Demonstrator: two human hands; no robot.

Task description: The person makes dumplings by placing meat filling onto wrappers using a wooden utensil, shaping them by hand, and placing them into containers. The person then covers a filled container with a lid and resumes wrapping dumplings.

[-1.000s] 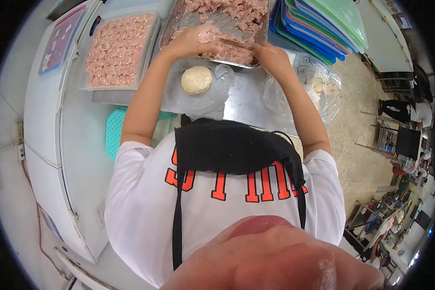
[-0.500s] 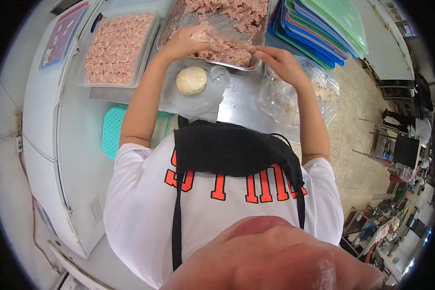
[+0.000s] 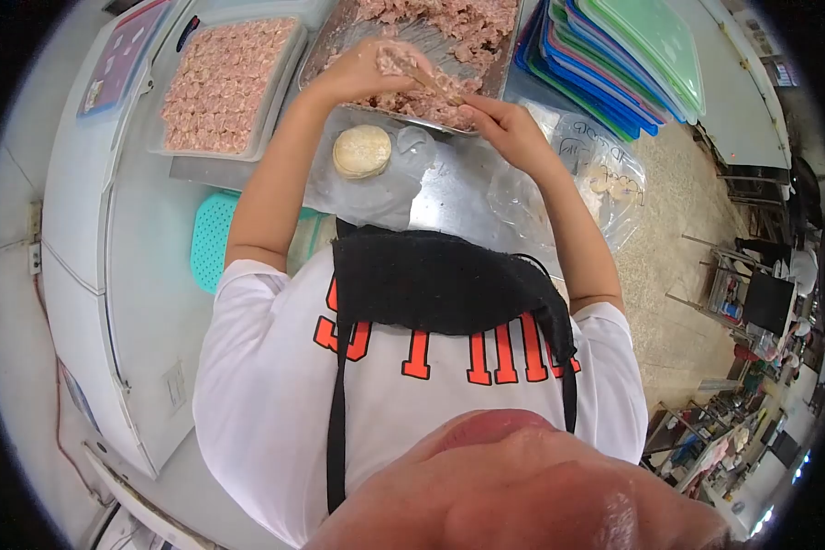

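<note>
A metal tray [image 3: 313, 66] of pink minced filling [image 3: 472, 32] lies at the top centre. Over its near edge, my left hand [image 3: 368, 71] curls around a portion of filling. My right hand [image 3: 502, 126] pinches a thin spatula-like tool [image 3: 445, 90], whose far end reaches the filling at my left hand. Nearer to me, a stack of round pale wrappers [image 3: 362, 151] rests on a clear plastic sheet [image 3: 376, 197]. A plastic container [image 3: 293, 55] on the left holds rows of filled dumplings [image 3: 220, 87].
Stacked blue and green lids [image 3: 614, 55] stand at the upper right, above a clear plastic bag [image 3: 605, 174] with writing. A turquoise perforated basket [image 3: 213, 240] sits below the counter's left part. Racks and a distant person [image 3: 802, 266] are at the far right.
My right hand has moved slightly left and down, bringing the tool nearer my left hand. My left hand has turned upward with the portion of filling now showing between its fingers.
</note>
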